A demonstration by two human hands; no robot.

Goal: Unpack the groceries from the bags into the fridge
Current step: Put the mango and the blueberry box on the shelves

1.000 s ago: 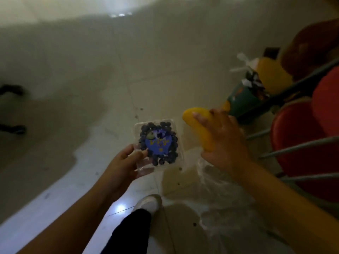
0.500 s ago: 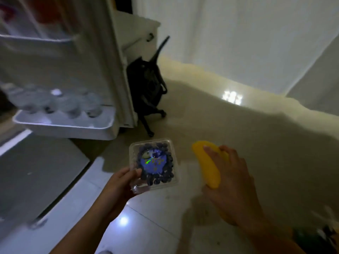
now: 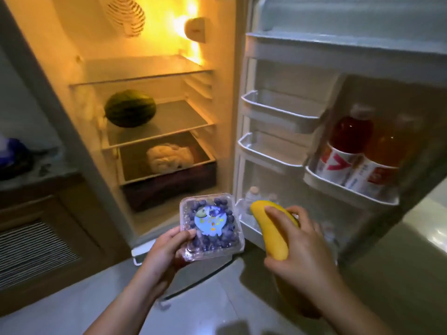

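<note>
My left hand [image 3: 164,250] grips the near left corner of a clear plastic box of blueberries [image 3: 211,224] with a blue label on its lid. My right hand [image 3: 298,250] is wrapped around a yellow mango [image 3: 271,228], whose tip points up and left. Both are held low in front of the open fridge [image 3: 150,76], just outside its bottom edge. Inside, a green watermelon [image 3: 130,108] lies on the middle shelf and a pale cabbage [image 3: 169,157] sits in the bottom drawer. No grocery bag is in view.
The fridge door [image 3: 338,68] stands open to the right, with two drink bottles [image 3: 348,146] in a door bin and small bottles [image 3: 252,194] in the lowest bin. A wooden cabinet [image 3: 36,233] with a slatted front stands at the left. The floor is pale tile.
My view swung from the floor and bags round to the lit fridge interior. Both hands kept hold of the blueberry box and the mango.
</note>
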